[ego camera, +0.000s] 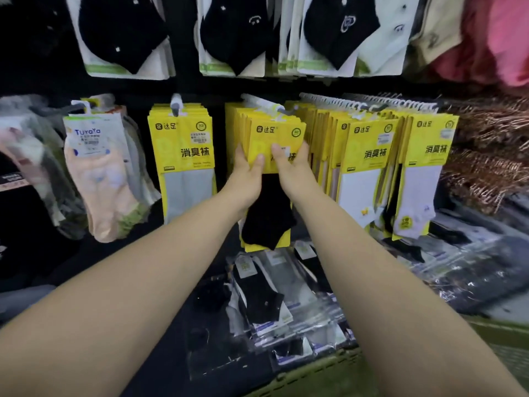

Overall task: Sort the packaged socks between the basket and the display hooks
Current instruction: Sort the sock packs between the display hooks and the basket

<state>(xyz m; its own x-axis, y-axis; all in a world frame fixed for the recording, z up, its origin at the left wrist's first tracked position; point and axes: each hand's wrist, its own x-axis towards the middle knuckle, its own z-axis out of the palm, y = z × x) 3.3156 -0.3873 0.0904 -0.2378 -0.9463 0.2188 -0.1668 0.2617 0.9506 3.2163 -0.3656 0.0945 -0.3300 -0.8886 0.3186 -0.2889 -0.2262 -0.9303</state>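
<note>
Both hands are up at the rack, sharing one pack (yellow card, black sock). The left hand curls round its left edge with the thumb on the front, and the right hand clasps the right edge the same way. The pack's top meets the hook just above the fingers; whether it's threaded on, I can't tell. A grey-sock pack hangs left of the hands, white-sock packs right. Beneath the forearms, the basket holds clear-wrapped socks.

place: shop | evidence: packaged socks on display hooks, price stickers
</note>
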